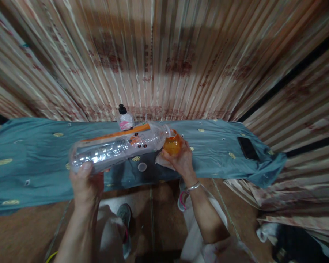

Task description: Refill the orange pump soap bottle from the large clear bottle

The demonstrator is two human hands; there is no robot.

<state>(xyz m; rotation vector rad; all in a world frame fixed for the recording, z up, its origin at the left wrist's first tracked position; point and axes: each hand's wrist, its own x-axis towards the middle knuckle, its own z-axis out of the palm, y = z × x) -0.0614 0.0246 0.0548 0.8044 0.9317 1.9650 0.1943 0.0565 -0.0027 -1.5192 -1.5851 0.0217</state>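
Observation:
My left hand [86, 179] grips the base end of a large clear plastic bottle [112, 148] with an orange-marked label. The bottle lies tilted nearly level in the air, its open mouth pointing right. My right hand [182, 159] is wrapped round a small orange translucent cup [172, 144]. The bottle's mouth is at the cup's rim; whether they touch I cannot tell. Some liquid seems to show inside the bottle. A pale cloth or tissue [164, 160] is below my right hand. A round whitish cap [142, 167] lies on the teal cloth under the bottle.
A teal patterned cloth [44, 157] covers the long narrow surface. Behind the large bottle stands a small clear bottle with a black top [125, 118]. A black phone [248, 148] lies at the right. Striped curtains [153, 54] hang behind, with dark poles at the sides.

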